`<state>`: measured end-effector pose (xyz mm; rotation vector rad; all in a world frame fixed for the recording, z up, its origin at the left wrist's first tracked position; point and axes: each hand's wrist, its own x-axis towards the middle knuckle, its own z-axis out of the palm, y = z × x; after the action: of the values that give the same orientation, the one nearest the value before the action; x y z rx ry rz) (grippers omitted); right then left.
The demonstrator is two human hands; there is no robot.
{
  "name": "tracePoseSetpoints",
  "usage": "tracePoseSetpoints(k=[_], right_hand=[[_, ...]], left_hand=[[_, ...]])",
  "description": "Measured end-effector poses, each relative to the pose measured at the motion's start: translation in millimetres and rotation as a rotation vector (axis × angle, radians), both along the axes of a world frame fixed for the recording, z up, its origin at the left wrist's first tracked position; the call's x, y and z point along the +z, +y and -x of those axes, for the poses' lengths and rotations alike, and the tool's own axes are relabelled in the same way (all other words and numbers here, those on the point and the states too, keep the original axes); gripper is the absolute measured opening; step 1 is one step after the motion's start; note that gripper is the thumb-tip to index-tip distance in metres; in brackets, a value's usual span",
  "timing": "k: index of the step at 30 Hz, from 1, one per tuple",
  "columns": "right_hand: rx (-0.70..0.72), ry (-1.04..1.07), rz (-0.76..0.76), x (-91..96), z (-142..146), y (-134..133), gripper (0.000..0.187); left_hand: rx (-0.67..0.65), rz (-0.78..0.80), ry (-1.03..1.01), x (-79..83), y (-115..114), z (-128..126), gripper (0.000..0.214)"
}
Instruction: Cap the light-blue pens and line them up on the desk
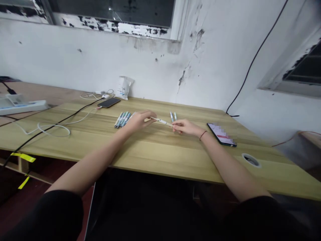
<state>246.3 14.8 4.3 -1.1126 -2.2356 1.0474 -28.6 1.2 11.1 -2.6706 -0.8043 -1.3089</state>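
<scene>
A slim white pen (162, 121) spans the gap between my two hands, a little above the wooden table. My left hand (142, 119) has its fingers closed round the pen's left end. At the other end, my right hand (184, 127) pinches the tip between thumb and fingers. Beside my left hand lies a row of several pens (122, 119) with pale blue, green and white barrels, partly hidden by that hand. Two more pens (173, 116) lie side by side just beyond my right hand.
A lit phone (221, 134) lies right of my right hand, near a round cable hole (251, 160). Farther left are a dark phone (109, 102) on a cable, a white packet (124, 87), tangled white cords (54, 130) and a power strip (23, 107). A wall bounds the table's back.
</scene>
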Motion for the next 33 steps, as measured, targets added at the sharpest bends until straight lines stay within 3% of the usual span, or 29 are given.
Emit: tracePoseSetpoints(k=[5,9,12,17,20,24,29,33], right_hand=[[-0.06,-0.205,-0.254,4.8,1.9,-3.1,0.029],[-0.162,-0.262,-0.449,5.0,4.9,-5.7,0.029],[-0.222,-0.288,-0.547,4.0,6.6,-6.9,0.027],[-0.27,-0.291,-0.682,5.0,8.4,-8.2,0.026],[-0.269,-0.273,-0.649,5.2,10.4,-9.7,0.023],[-0.222,-0.164,-0.478,4.1,15.9,-13.5,0.018],[-0.138,-0.014,-0.337,9.1,20.7,-20.5,0.024],[-0.125,-0.006,-0.257,13.0,22.0,-23.8,0.038]], left_hand=[[0.079,-0.249,0.132,-1.7,-2.2,-5.1,0.019],[0.226,-0.314,0.196,-5.6,-3.6,-8.8,0.025],[0.297,-0.207,0.246,-6.7,-5.4,-10.6,0.031],[0.396,0.103,0.283,-3.6,-11.0,-11.7,0.042],[0.361,0.134,0.349,-4.4,-11.3,-12.9,0.037],[0.242,0.067,0.374,-9.0,-12.4,-20.6,0.032],[0.341,0.111,0.408,-12.0,-17.2,-29.9,0.035],[0.336,0.115,0.386,-12.3,-20.7,-30.9,0.038]])
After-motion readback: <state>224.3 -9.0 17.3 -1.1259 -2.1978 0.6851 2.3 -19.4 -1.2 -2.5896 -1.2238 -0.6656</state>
